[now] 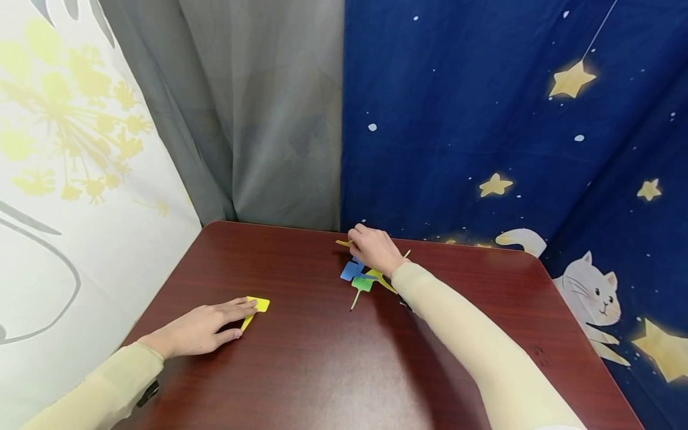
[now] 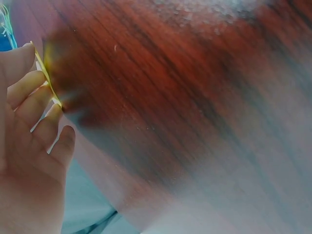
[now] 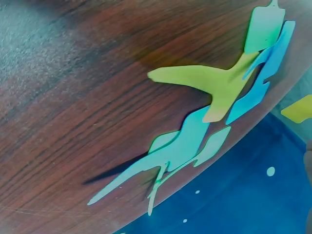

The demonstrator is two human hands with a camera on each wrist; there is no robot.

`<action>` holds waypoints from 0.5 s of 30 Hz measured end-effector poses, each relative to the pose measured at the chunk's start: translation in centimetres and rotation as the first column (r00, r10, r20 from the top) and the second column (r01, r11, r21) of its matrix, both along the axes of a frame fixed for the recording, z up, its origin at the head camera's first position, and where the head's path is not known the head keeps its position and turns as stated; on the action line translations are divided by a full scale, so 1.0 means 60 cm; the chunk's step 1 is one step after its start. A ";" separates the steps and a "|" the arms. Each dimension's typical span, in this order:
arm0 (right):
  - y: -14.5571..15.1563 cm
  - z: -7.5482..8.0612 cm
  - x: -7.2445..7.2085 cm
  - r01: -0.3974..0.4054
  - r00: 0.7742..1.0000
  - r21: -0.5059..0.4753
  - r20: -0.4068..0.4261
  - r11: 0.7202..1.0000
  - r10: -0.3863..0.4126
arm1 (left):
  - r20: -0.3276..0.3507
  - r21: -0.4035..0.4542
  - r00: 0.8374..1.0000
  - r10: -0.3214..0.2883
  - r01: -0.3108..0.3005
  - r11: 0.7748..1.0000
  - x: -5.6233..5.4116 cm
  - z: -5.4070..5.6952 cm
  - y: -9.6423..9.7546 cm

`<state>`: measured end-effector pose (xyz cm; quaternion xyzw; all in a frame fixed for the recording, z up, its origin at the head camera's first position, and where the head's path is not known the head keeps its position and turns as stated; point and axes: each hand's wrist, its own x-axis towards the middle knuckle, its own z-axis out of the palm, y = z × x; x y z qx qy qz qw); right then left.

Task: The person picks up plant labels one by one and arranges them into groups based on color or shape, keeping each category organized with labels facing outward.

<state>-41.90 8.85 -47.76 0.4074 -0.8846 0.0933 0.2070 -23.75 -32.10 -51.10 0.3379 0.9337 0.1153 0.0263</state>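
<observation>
My left hand (image 1: 206, 329) rests at the left of the table, its nearly straight fingers on a yellow flag-shaped tag (image 1: 263, 304) with a narrow tail. In the left wrist view the tag (image 2: 47, 75) shows edge-on along the fingertips. Towards the far edge, my right hand (image 1: 376, 248) has curled fingers and pinches another yellow tag (image 3: 298, 109) above the table. Beneath it lies a loose pile: a blue tag (image 1: 350, 270), a green tag (image 1: 363, 284) and a yellow tag (image 3: 226, 92). Pale green tags (image 3: 185, 139) overlap alongside, partly hidden by my arm in the head view.
The dark red wooden table (image 1: 301, 358) has rounded far corners. Behind it hang a grey curtain (image 1: 285, 107) and a blue star-patterned curtain (image 1: 430, 119). A white patterned cloth (image 1: 97, 239) borders the left side. My right sleeve (image 1: 473, 340) crosses the table's right half.
</observation>
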 end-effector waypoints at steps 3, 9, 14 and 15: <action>-0.003 0.005 0.004 -0.020 1.000 -0.010 0.020 1.000 0.020 | 0.003 -0.002 1.000 0.001 -0.001 1.000 -0.001 0.001 0.000; -0.013 0.030 0.014 -0.109 0.994 -0.015 0.001 0.994 0.109 | 0.003 -0.011 1.000 0.012 -0.012 1.000 -0.003 0.002 0.001; -0.016 0.053 0.031 -0.142 0.990 0.002 -0.010 0.990 0.142 | 0.007 -0.015 1.000 0.014 -0.014 1.000 -0.003 0.004 0.002; -0.016 0.056 0.035 -0.147 0.989 0.008 -0.016 0.989 0.147 | 0.010 -0.016 1.000 0.015 -0.015 1.000 -0.003 0.004 0.003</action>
